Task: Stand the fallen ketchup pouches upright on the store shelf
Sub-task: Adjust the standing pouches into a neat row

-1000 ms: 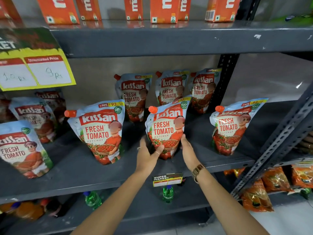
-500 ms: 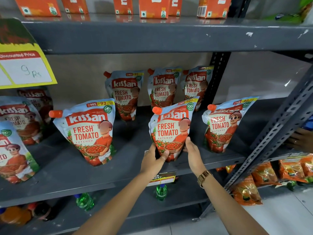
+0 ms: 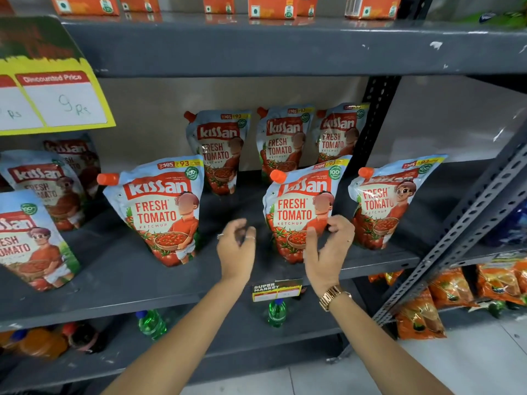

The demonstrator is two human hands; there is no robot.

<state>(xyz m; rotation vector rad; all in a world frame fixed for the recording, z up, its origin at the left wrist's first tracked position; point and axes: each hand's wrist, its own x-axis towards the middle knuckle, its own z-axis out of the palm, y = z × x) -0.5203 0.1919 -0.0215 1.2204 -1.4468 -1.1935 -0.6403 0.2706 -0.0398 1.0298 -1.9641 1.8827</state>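
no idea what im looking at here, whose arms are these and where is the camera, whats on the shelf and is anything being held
There is no machine here: these are a person's two bare arms, filmed by one wide-angle camera worn on their head, looking forward and down. The grey metal shelf carries red and white ketchup pouches, all standing. The left hand hangs open in front of the shelf, touching nothing. The right hand, with a gold watch on its wrist, has its fingers loosely curled at the lower right of the middle front pouch; whether they touch it is unclear. Orange cartons stand on the shelf above, green bottles below.
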